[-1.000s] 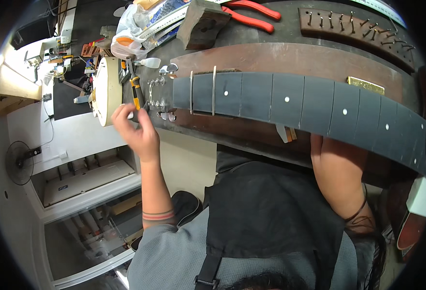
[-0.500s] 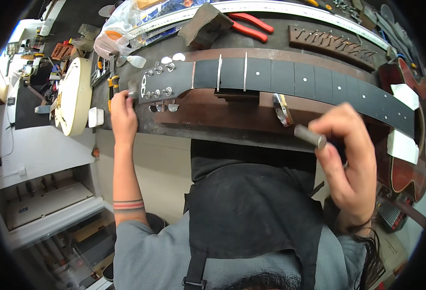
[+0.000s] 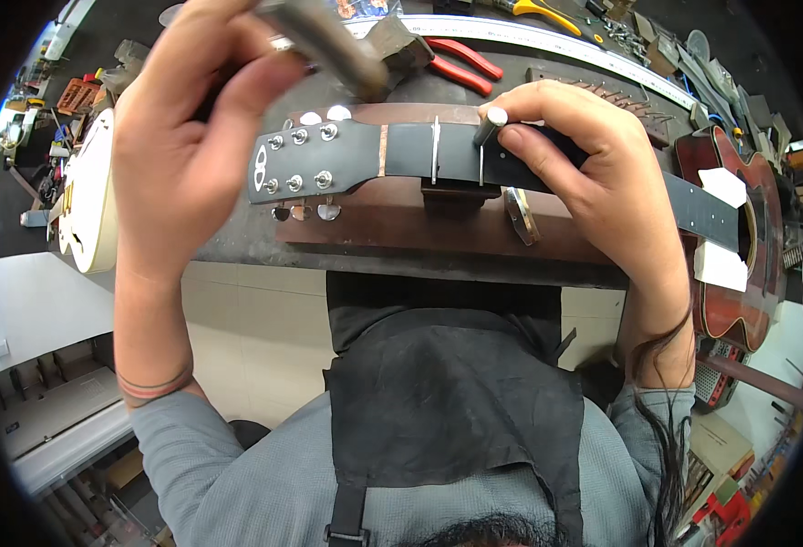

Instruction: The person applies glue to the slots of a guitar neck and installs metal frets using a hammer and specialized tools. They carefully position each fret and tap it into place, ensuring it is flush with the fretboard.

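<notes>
My left hand [image 3: 187, 137] is raised high at the left, closed round a thick grey metal bar [image 3: 328, 50] blurred by motion; whether it is part of a hammer I cannot tell. My right hand [image 3: 593, 164] pinches a short metal rod [image 3: 491, 128], held tilted over the black guitar neck [image 3: 410, 164]. The rod's lower end is at a bright fret wire [image 3: 481, 169]. Another fret wire [image 3: 435, 150] lies across the neck nearer the headstock [image 3: 305, 159], which carries several tuning pegs. My right hand hides part of the fretboard.
A dark block [image 3: 461, 199] props the neck from below. Beside it lies a small curved metal tool [image 3: 522, 217]. Behind are red-handled pliers [image 3: 461, 68], a long white ruler [image 3: 547, 41] and a wooden rack of pins [image 3: 647, 105]. The red guitar body [image 3: 739, 310] is at the right.
My left hand has come up from the bench's left edge with the grey bar. My right hand has moved left and forward, bringing the rod onto the neck.
</notes>
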`<control>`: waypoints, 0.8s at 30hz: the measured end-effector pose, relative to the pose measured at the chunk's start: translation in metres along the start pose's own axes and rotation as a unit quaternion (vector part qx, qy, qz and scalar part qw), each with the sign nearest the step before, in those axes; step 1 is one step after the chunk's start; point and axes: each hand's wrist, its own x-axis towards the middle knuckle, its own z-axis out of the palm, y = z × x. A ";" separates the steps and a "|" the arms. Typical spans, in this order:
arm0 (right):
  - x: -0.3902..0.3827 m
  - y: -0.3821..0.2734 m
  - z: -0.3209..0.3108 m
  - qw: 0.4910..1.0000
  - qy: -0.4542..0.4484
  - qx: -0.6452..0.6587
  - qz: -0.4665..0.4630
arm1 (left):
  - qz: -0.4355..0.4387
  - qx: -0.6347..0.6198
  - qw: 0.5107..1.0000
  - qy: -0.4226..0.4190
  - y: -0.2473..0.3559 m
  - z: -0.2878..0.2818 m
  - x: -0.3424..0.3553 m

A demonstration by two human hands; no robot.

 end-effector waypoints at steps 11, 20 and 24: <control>0.004 -0.008 -0.012 0.993 -0.053 0.023 0.101 | 0.305 0.031 0.952 0.016 0.017 0.060 0.067; 0.005 -0.008 -0.014 0.996 -0.062 -0.024 0.056 | 0.233 0.002 0.970 -0.072 0.028 0.045 0.056; 0.002 -0.010 -0.015 0.995 -0.076 -0.022 0.056 | 0.218 0.001 0.972 -0.083 0.032 0.038 0.055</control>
